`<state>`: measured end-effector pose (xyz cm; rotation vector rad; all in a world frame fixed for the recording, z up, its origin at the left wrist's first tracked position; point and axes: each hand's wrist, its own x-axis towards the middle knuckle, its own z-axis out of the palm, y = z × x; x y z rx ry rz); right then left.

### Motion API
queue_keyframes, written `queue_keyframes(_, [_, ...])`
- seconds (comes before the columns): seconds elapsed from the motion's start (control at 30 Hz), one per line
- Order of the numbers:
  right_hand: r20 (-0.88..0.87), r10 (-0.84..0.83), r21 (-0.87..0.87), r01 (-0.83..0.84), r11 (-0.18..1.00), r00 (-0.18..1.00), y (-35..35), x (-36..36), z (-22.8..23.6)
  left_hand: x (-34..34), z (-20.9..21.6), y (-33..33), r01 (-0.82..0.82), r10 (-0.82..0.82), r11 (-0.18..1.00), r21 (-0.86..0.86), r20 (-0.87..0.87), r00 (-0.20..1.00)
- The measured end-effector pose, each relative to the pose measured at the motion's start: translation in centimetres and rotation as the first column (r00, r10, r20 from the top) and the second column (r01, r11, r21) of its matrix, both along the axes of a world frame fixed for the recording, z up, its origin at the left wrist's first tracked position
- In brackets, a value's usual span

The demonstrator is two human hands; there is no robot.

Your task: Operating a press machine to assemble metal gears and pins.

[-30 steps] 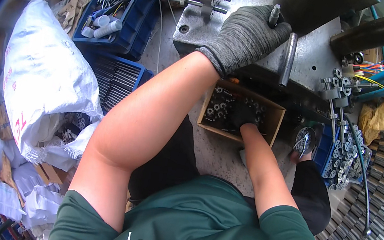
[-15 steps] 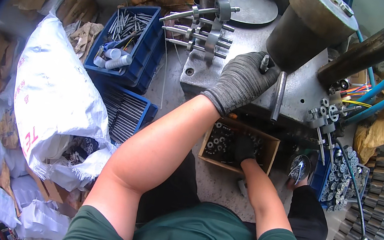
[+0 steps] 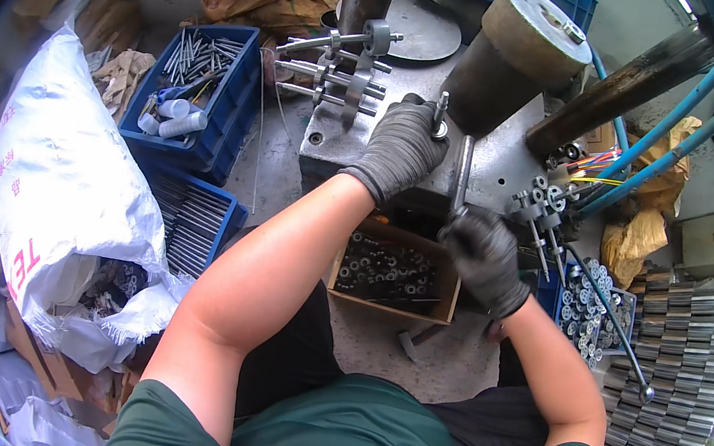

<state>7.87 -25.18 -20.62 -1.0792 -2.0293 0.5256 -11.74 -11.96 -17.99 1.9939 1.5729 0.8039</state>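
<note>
At the near edge of the steel block, my left hand in a grey knit glove is closed around a short metal shaft. The shaft's slim tip points up, and a shiny ring shows at its base. My right hand, in a darker, stained glove, is curled by the near end of a metal rod that juts over the block's edge. Whether it touches the rod, and what its fingers hold, I cannot make out. Below lies a cardboard box of small dark metal rings.
A heavy steel cylinder stands behind my hands. Shafts with discs rest at its left. Blue bins and a white sack are on the left. Stacked metal cylinders and blue hoses are on the right.
My right hand has come up out of the box of rings to the near end of the rod. My left hand still holds the shaft. The whole view has shifted somewhat.
</note>
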Motion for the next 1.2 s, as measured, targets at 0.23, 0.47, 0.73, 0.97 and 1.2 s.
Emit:
queue_keyframes(0.23, [0.393,-0.388,0.055,0.399,0.915,0.834,9.1,2.2,2.7,0.4,-1.9,0.8,0.082,-0.051,0.989,-0.124,0.231,0.972])
queue_keyframes(0.47, [0.580,-0.344,0.058,0.384,0.922,0.738,11.1,2.3,4.4,0.7,-1.5,0.3,0.101,-0.094,0.995,-0.020,0.226,0.970])
queue_keyframes(0.73, [0.179,-0.300,0.034,0.299,0.954,0.937,9.1,4.2,10.5,0.5,0.1,-0.7,0.121,-0.108,0.991,-0.064,0.183,0.977])
queue_keyframes(0.97, [-0.006,-0.366,0.465,0.327,0.822,0.930,14.7,3.9,19.7,0.3,0.0,-0.4,0.145,-0.101,0.970,-0.197,0.215,0.971])
queue_keyframes(1.2, [0.041,-0.576,0.290,0.542,0.789,0.816,22.2,6.3,20.0,1.1,-1.1,0.1,0.160,-0.111,0.970,-0.186,0.250,0.962])
